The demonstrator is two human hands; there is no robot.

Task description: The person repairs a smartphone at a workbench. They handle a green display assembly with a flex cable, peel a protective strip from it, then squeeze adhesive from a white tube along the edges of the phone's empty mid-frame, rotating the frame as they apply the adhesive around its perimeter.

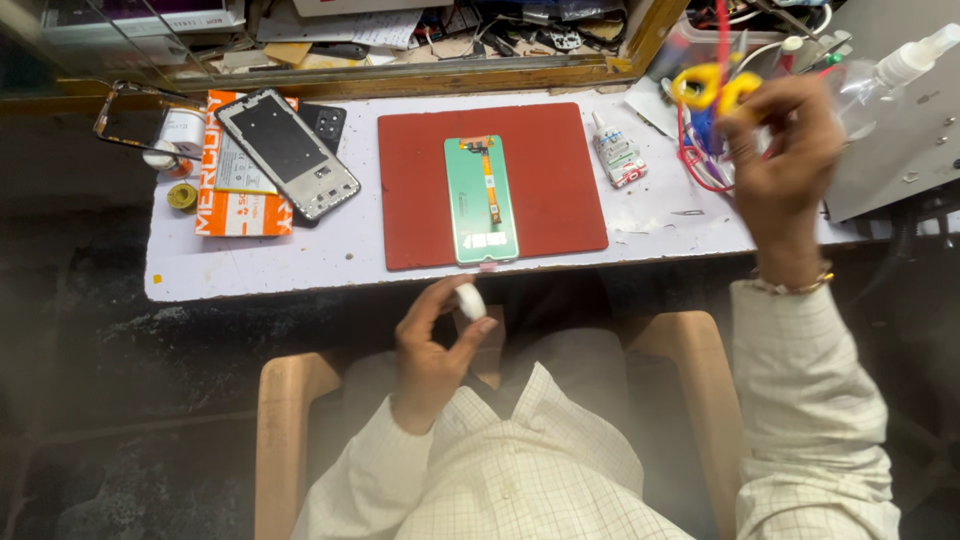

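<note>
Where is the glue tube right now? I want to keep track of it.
In the head view, the glue tube lies on the white table, just right of the red mat, below and left of the raised right hand.

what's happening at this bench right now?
A person sits at a white worktable. The left hand holds a small white tape roll above the lap. The right hand is raised at a container of tools, at yellow-handled scissors; whether it grips them is blurred. A green-backed phone screen lies untouched on the red mat, a phone frame to its left.
</note>
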